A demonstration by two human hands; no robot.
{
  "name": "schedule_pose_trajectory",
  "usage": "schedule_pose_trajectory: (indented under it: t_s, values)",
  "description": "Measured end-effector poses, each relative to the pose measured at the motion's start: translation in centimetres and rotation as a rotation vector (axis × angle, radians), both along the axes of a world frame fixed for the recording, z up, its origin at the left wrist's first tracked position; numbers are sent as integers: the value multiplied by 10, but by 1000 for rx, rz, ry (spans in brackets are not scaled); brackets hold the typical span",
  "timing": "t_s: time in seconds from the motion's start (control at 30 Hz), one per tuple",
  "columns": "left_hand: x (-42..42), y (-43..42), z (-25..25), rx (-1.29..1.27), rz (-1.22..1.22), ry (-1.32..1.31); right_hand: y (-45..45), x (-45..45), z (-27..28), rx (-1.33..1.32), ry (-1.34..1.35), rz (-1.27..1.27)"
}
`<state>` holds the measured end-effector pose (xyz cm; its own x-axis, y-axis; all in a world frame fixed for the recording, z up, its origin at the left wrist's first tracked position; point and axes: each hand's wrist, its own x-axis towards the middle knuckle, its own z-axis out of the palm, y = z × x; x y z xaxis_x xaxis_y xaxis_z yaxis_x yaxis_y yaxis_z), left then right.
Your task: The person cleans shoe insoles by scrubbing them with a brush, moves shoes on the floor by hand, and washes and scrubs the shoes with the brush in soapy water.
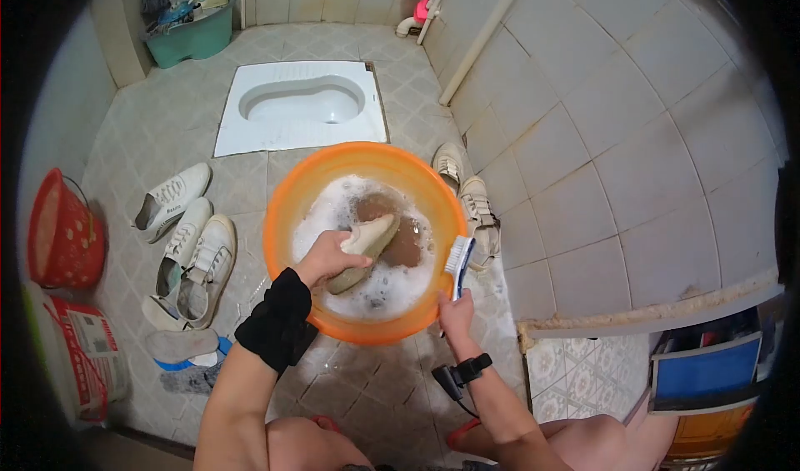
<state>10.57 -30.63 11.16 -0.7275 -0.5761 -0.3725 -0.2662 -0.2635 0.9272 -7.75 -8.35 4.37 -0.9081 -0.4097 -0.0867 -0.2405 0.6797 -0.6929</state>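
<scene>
My left hand grips a wet, off-white shoe over the orange basin, with its sole side turned to the right. Murky water and white suds surround the shoe. In my right hand is a scrubbing brush with white bristles and a blue-and-white back, held upright at the basin's right rim, apart from the shoe. The bristles face left.
Several white shoes and some insoles lie left of the basin. Another pair of shoes stands by the right wall. A squat toilet, a red bucket, a white bucket and a green tub are around.
</scene>
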Motion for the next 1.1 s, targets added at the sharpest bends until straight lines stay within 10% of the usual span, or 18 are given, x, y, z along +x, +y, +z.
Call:
schedule_pose_trajectory:
  t_s: [0.07,0.37,0.43,0.53,0.7,0.87,1.1]
  values:
    - [-2,-2,-18,-622,-94,-140,-13,13,-3,-37,-74,1]
    - [-2,34,69,-637,-42,-14,-86,32,-6,-177,70,115]
    - [-4,41,77,-657,0,25,-93,24,12,-277,-586,140]
    - [-6,51,92,-685,15,12,-88,2,17,-432,-789,139]
    - [-31,86,103,-995,-184,97,-58,-79,36,-201,-465,1]
    - [-67,125,67,-1099,-392,242,-21,-165,75,375,176,547]
    - [-96,156,-37,-1236,-715,-21,71,-140,155,642,46,562]
